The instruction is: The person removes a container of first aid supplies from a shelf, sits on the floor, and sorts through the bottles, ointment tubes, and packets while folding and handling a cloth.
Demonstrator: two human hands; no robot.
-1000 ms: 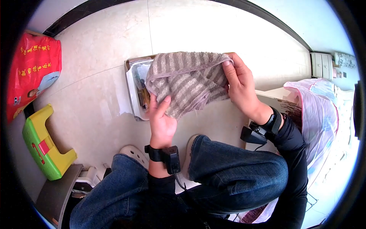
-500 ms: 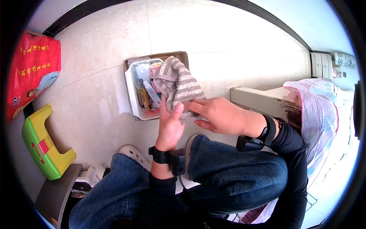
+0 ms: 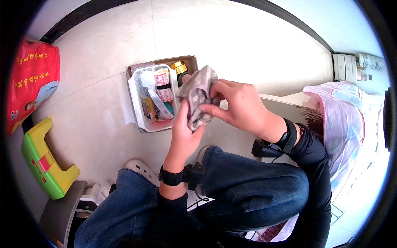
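Note:
A grey-brown and white striped cloth (image 3: 202, 82), crumpled and folded over, is held between my two hands above the floor. My left hand (image 3: 185, 134) grips it from below, with the thumb on the near side and the other fingers partly hidden by the fabric. My right hand (image 3: 244, 107) pinches the right edge of the cloth between bent fingers and thumb. Just beyond the cloth stands a white plastic tray (image 3: 137, 105) inside a cardboard box (image 3: 190, 61). In the tray lie a red-and-white packet (image 3: 163, 84), a clear tube (image 3: 159, 101) and other small items.
A gold-lidded container (image 3: 178, 66) sits in the box beside the tray. At the left are a green-and-yellow stool (image 3: 47, 165) and a red bag (image 3: 37, 78). A pale wooden frame (image 3: 285, 101) and a draped lilac cloth (image 3: 343, 124) stand at the right.
The cloth went from hanging spread out with its stripes showing to a bunched fold. My right hand moved up to its upper right edge, uncovering the gold-lidded container.

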